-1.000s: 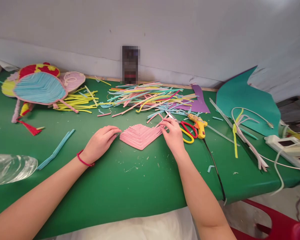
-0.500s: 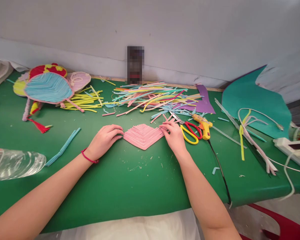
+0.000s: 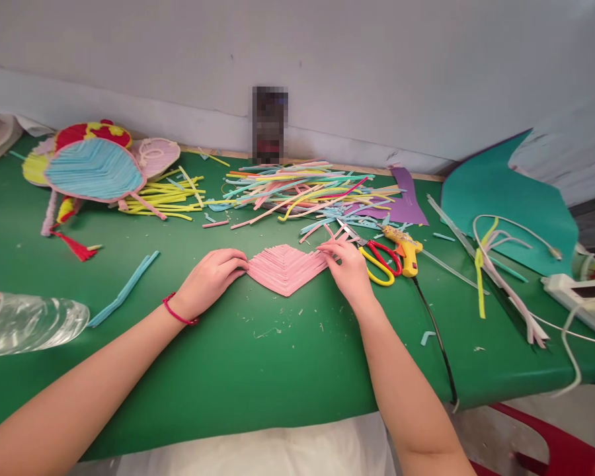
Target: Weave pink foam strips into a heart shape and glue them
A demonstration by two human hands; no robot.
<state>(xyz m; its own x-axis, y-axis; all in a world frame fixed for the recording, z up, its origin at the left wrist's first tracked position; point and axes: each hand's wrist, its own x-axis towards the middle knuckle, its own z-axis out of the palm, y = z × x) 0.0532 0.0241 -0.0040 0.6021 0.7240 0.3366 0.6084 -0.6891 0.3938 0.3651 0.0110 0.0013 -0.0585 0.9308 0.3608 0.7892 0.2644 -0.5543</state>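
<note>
A pink, leaf-shaped panel of ribbed, fuzzy strips (image 3: 286,270) is being supported flat by a green-covered table (image 3: 228,396), between the two hands. Its left tip is being touched by the left hand (image 3: 213,281), whose fingers are being held together and bent; whether the tip is being pinched cannot be told. Its right end is being partly covered by the right hand (image 3: 350,268), with thumb and forefinger being brought near each other; whether anything is being pinched there cannot be told either.

To the panel's right, space beside the right hand is being taken up by scissors with red and yellow handles (image 3: 371,246) and, just past them, by a yellow glue gun (image 3: 407,252) with a black cord (image 3: 434,327) being trailed toward the table's near edge. Beyond the panel, the table is being covered by a loose heap of multicoloured fuzzy strips (image 3: 302,192), by which a purple sheet (image 3: 410,198) is being partly overlapped. Left of the panel, well apart, room is being occupied by bent blue strips (image 3: 123,291) and a clear plastic bottle (image 3: 39,324); farther back, yellow strips (image 3: 173,198) are being partly hidden by a blue, pink-edged, fan-shaped piece (image 3: 94,168).
</note>
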